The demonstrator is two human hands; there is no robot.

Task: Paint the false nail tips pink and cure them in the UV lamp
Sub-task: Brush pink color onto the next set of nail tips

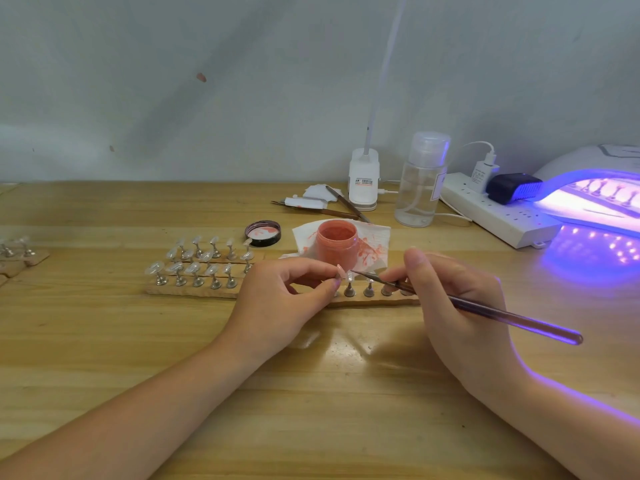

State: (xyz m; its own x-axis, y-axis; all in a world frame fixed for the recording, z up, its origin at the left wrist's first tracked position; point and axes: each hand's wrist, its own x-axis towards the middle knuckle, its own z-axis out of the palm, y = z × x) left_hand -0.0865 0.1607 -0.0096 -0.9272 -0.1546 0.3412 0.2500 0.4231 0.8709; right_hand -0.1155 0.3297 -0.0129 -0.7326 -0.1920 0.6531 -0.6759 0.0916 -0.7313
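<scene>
My left hand (282, 299) pinches a small pink nail tip (341, 272) between thumb and forefinger, just above a wooden holder strip (194, 289) on the table. My right hand (453, 299) grips a thin brush (502, 315) like a pen, its fine point almost touching the tip. Behind them stands an open pot of pink polish (337, 242) on a stained tissue (375, 242). Several clear nail tips (194, 268) sit on metal stands in rows to the left. At the right the UV lamp (602, 192) glows violet with nail stands inside.
The pot's black lid (263, 233) lies upturned to its left. At the back stand a clear pump bottle (422, 180), a white desk lamp base (363, 180), tweezers and scraps (322, 202) and a white power strip (498, 213). More stands (17, 249) sit at the far left.
</scene>
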